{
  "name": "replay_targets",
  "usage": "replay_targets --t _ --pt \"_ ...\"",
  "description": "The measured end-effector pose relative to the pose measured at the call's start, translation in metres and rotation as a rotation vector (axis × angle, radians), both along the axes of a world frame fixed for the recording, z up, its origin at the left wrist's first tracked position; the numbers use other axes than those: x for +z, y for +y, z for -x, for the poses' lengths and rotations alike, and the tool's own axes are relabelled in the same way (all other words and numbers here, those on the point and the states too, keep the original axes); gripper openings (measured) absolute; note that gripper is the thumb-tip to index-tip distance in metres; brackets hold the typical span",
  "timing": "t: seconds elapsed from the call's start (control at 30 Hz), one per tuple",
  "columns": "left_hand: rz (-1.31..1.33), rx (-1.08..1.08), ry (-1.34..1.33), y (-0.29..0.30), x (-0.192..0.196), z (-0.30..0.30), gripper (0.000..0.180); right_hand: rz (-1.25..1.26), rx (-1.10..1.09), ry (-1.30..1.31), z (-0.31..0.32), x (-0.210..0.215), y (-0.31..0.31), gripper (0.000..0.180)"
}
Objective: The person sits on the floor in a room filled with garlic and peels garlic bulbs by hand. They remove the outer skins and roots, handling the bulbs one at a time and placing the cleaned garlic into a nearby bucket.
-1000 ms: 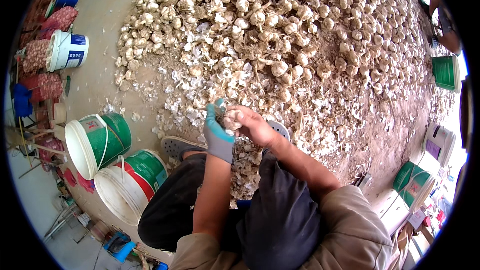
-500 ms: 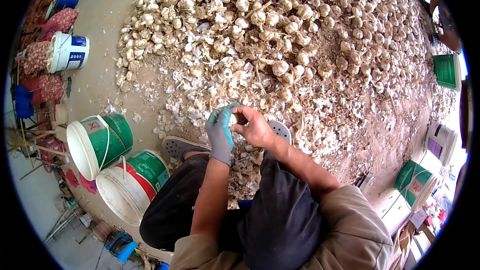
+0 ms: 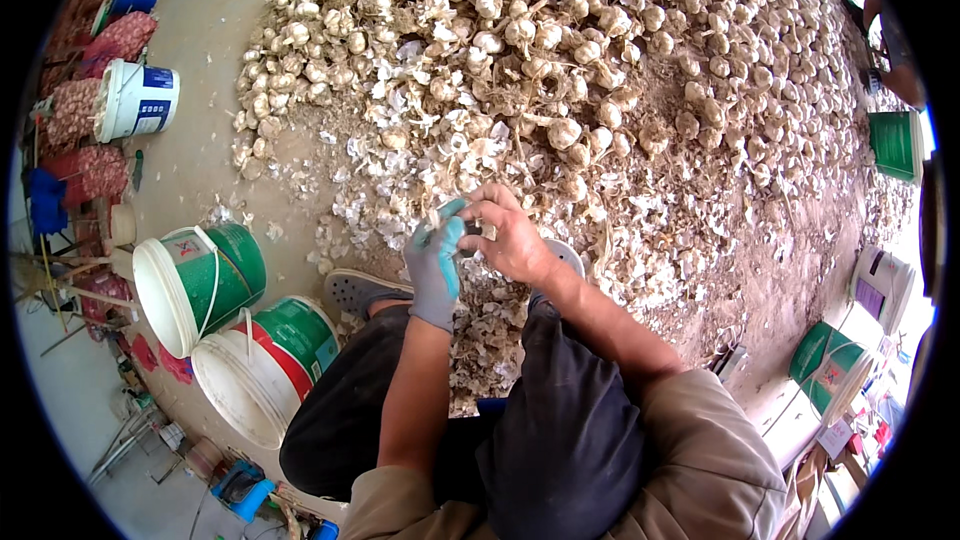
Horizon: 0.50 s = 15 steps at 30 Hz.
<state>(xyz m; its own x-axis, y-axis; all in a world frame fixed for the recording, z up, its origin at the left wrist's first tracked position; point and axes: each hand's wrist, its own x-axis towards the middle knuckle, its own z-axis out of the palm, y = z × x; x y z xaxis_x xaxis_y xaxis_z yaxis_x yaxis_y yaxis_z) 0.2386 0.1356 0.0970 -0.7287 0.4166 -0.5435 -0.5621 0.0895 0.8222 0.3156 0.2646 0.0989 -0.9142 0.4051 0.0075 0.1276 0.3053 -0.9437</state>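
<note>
- Left hand (image 3: 434,262), in a grey glove with teal fingertips, is near the centre of the view, its fingers bent closely around a small pale piece (image 3: 433,219), too small to identify.
- Bare right hand (image 3: 512,242) is just beside it at 3 o'clock, fingers curved toward the glove, with a gap between thumb and forefinger; whether it pinches anything, I cannot tell.
- From 11 to 2 o'clock beyond the hands spreads a broad heap of garlic bulbs (image 3: 565,132), roots and stalks on many.
- Loose white husks (image 3: 485,352) lie at 6 o'clock, between the person's legs, and more scatter toward the heap.
- Grey clogs (image 3: 365,292) show on both feet, one either side of the hands.
- At 10 o'clock stands a white-and-blue bucket (image 3: 140,102); at 9, a tilted green bucket (image 3: 232,265); at 8, a tilted green, red and white bucket (image 3: 295,340).
- At 4 o'clock is another green bucket (image 3: 822,360).
</note>
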Motion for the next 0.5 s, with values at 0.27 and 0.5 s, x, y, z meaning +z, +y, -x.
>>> replay_targets --t 0.27,0.5 --pt "-0.37 0.351 -0.334 0.026 0.004 0.002 0.049 0.646 -0.084 -0.258 -0.002 0.007 -0.022 0.036" --pt "-0.117 0.027 -0.072 0.015 0.013 0.01 0.045 0.502 -0.013 -0.27 0.0 0.007 -0.015 0.036"
